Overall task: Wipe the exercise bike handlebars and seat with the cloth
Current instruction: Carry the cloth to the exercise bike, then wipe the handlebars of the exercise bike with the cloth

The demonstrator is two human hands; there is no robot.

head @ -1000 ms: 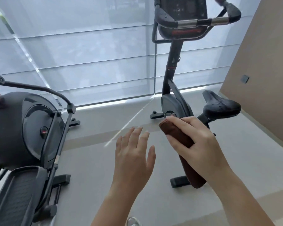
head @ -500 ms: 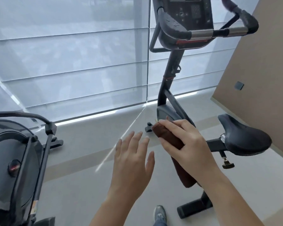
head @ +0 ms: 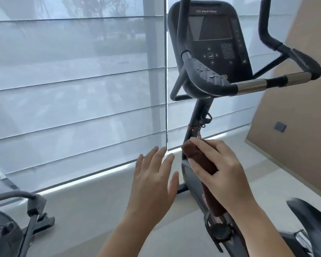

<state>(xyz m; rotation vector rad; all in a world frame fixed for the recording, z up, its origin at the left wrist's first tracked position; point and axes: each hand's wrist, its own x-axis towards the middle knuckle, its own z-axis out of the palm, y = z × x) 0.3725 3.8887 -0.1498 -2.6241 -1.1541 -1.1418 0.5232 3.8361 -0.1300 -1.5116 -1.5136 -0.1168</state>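
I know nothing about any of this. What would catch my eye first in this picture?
A tall black exercise bike fills the upper right, its screen panel and handlebars standing against pale window blinds. Low in the middle, the right hand grips a rolled brown cloth, while the left hand is spread open beside it, holding nothing.

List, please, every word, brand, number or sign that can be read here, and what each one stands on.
"STAR TRAC": brand logo at the top of the exercise bike's console, faint but legible.
Keypad and round buttons: marked, but too small and blurred to read.
Markings down the console's right edge: too blurred to read.
Cloth and handlebars: no text visible.
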